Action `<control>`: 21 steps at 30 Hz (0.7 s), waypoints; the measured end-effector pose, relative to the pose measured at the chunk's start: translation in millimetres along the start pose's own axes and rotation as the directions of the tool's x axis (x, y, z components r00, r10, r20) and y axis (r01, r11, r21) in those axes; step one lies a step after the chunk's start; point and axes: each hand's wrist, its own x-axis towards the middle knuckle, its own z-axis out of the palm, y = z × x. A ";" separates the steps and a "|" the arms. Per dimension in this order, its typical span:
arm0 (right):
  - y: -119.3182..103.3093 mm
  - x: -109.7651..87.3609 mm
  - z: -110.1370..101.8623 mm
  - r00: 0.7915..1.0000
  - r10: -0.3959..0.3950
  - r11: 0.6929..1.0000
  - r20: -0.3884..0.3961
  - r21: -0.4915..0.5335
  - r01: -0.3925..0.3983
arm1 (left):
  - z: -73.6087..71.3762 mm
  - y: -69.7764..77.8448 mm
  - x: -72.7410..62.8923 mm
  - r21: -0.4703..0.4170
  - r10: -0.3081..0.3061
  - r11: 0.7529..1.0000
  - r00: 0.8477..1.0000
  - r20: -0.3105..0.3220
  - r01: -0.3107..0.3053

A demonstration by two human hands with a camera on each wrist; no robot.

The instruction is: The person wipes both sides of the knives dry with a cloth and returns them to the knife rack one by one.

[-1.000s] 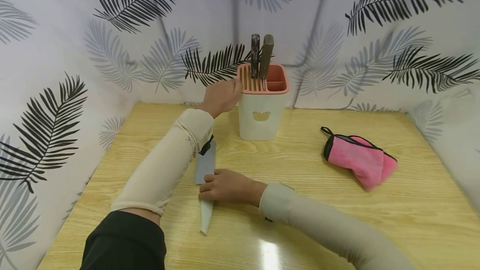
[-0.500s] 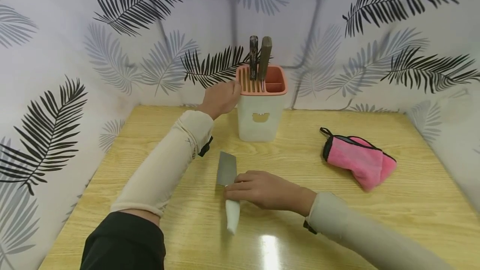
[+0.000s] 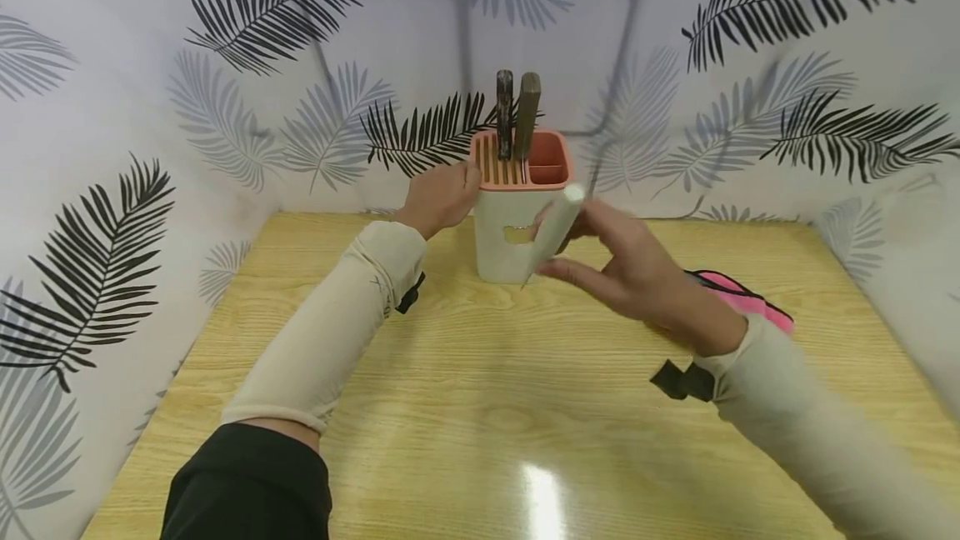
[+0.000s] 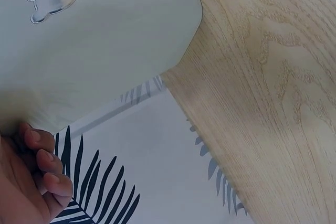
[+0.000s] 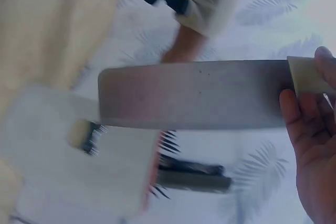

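A white knife holder point(image 3: 495, 252) with an orange slotted top stands at the back of the table. My left hand point(image 3: 438, 198) grips its left rim; in the left wrist view its fingers point(image 4: 50, 163) curl at the holder's edge. My right hand point(image 3: 637, 261) holds a cleaver by its pale handle point(image 3: 557, 227), raised in front of the holder's right side. Broad and grey, the cleaver's blade point(image 5: 194, 95) spans the right wrist view; the head view barely shows it. A black handle point(image 3: 504, 115) and a grey-brown handle point(image 3: 527, 115) rise from the slots.
A pink cloth item with black trim point(image 3: 742, 300) lies on the right of the wooden table point(image 3: 420, 423), partly hidden by the right forearm. Leaf-patterned sheeting point(image 3: 337, 148) surrounds the table at the back and sides.
My right hand has lifted the cleaver off the table and carried it right and back towards the holder, turning it handle-up. The left hand stays on the holder.
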 end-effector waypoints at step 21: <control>-2.5 126.3 -38.6 0.896 0.342 0.938 -0.284 0.153 -0.310 | 2.7 -1.4 0.1 -0.033 0.003 0.999 1.000 -0.010 -0.003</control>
